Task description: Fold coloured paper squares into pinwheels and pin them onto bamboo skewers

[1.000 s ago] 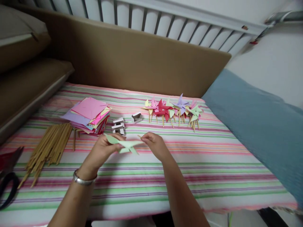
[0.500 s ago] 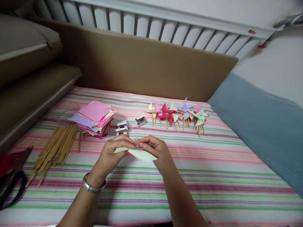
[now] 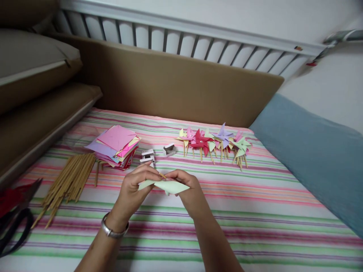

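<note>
Both hands meet at the middle of the view around a pale green paper pinwheel (image 3: 171, 186) with a short end of wooden stick (image 3: 162, 175) showing above it. My left hand (image 3: 139, 180), with a silver bracelet on its wrist, is closed on the paper's left side. My right hand (image 3: 187, 186) is closed at the right, its fingers behind the paper by the stick. The fingertips are partly hidden by the paper. Just beyond my left hand lie small white boxes (image 3: 148, 155), and another open white box (image 3: 169, 149) stands to their right.
Finished paper pinwheels (image 3: 200, 141) on sticks lie at the back right. A stack of coloured paper squares (image 3: 116, 138) and a pile of wooden sticks (image 3: 69, 175) are at the left. Dark-handled scissors (image 3: 17, 223) lie at the left edge. A brown board (image 3: 176, 83) borders the striped cloth (image 3: 255, 226).
The green paper has tilted, so it now shows broader across its front with a folded bit below. My right fingers have shifted behind it. The view has tipped slightly upward.
</note>
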`<move>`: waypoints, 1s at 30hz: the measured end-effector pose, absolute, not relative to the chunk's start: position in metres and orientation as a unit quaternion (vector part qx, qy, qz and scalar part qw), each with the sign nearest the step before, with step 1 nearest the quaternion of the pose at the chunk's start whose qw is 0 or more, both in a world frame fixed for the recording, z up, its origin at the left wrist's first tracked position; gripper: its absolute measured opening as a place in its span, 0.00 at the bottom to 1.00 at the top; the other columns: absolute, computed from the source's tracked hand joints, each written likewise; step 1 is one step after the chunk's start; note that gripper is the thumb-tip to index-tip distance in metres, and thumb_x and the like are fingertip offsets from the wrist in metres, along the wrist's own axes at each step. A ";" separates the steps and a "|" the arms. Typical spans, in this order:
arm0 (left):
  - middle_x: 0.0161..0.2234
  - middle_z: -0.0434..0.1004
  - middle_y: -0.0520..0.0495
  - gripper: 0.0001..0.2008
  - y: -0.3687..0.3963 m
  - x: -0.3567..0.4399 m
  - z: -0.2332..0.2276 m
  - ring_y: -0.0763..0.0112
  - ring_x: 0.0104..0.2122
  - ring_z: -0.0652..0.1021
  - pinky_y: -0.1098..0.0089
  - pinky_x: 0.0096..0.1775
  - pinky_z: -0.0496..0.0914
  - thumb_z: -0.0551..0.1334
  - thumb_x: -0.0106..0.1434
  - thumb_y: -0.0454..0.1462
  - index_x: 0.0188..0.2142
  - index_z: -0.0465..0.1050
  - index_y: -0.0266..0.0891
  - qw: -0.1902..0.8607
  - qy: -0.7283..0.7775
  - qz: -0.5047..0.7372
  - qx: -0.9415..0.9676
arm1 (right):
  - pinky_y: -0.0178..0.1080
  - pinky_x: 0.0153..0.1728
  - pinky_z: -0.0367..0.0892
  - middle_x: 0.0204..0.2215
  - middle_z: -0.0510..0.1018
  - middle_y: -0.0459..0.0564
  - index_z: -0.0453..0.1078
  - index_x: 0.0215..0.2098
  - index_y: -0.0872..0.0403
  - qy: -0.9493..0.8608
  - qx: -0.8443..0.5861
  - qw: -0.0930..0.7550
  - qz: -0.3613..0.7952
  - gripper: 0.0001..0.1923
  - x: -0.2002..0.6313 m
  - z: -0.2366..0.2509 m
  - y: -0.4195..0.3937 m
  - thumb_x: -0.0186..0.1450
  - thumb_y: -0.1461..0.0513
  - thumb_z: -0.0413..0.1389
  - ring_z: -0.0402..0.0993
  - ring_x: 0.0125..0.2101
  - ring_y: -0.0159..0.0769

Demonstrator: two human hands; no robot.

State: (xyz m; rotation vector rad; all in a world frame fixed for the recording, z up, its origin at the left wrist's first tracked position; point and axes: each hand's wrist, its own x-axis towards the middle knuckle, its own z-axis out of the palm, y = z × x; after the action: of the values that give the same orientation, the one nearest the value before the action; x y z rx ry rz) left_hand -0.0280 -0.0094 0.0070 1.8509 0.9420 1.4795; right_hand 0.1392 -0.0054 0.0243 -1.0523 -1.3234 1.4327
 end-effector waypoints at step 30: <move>0.31 0.79 0.47 0.05 -0.011 -0.027 0.009 0.66 0.35 0.76 0.56 0.52 0.63 0.62 0.57 0.33 0.31 0.77 0.43 0.281 0.366 0.557 0.690 | 0.33 0.25 0.64 0.24 0.77 0.45 0.74 0.27 0.52 -0.547 -0.438 0.449 0.555 0.06 0.139 0.023 -0.006 0.49 0.65 0.59 0.71 0.25 0.33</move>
State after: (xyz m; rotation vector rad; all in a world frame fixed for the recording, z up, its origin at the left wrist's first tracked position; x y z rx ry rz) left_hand -0.0268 -0.0106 0.0093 1.8491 0.9802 1.4932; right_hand 0.1387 -0.0061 0.0234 -1.0835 -1.3524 1.3728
